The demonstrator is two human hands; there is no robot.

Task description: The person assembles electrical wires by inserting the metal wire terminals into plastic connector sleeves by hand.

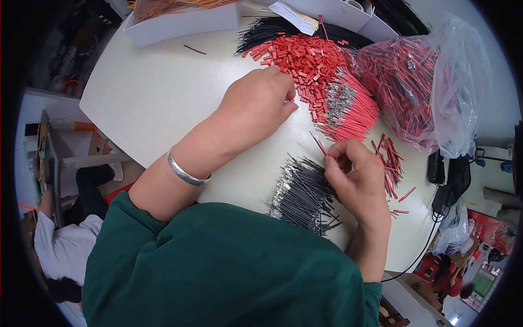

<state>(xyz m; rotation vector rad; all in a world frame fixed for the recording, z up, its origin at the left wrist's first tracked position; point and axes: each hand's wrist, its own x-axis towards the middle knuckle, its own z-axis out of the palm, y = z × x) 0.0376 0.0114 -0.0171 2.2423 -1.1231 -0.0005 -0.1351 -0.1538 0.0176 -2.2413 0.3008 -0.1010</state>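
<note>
My left hand (260, 101) is over the table beside the heap of small red plastic pieces (297, 60), its fingertips curled at the heap's left edge; what they hold, if anything, is hidden. My right hand (357, 174) pinches a red wire and a black wire (317, 140), whose metal ends point up and left. Below those wires lies a bundle of black wires (305, 193) with silver terminals, close to my right fingers. A bundle of red wires (354, 111) with silver terminals lies just above my right hand.
A clear plastic bag of red wires (403, 82) stands at the right. Loose red wires (389, 163) lie beside my right hand. More black wires (261, 32) and a white box (185, 24) are at the back. A person (71, 240) sits at the far left.
</note>
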